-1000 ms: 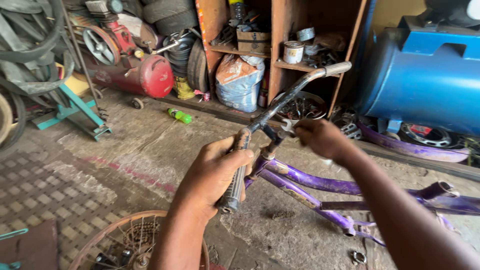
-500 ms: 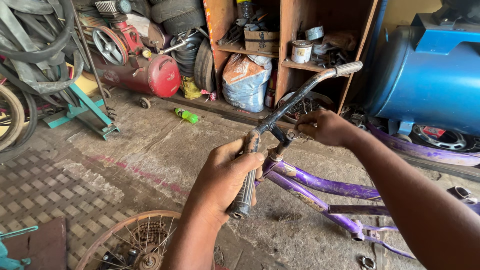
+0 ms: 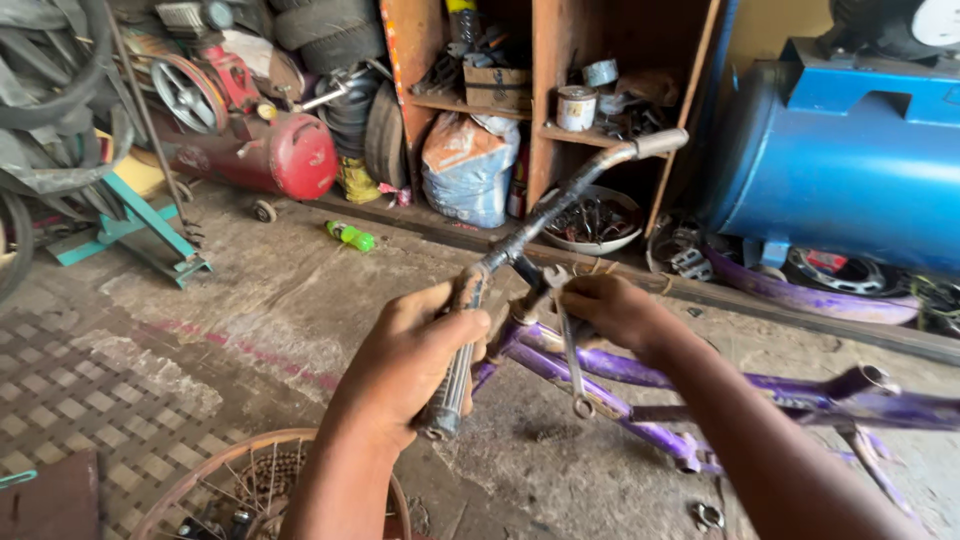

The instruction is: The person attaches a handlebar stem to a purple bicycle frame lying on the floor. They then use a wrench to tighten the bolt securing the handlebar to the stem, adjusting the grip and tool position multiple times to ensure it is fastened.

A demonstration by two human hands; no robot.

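The right hand [image 3: 605,310] has shifted down a little since the earlier frame, so the spanner [image 3: 570,345] now hangs steeper from its grip at the stem. The left hand [image 3: 415,360] is clenched round the near grip [image 3: 455,375] of the handlebar [image 3: 575,190]. Below both lies the purple frame [image 3: 700,385], running right. A wheel rim [image 3: 200,490] sits near left; a blue tank [image 3: 850,160] stands far right, a red compressor [image 3: 270,150] far left

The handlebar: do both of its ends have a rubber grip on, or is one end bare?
One end is bare. The left hand wraps the ribbed grip on the near end; the far end shows plain metal tube.
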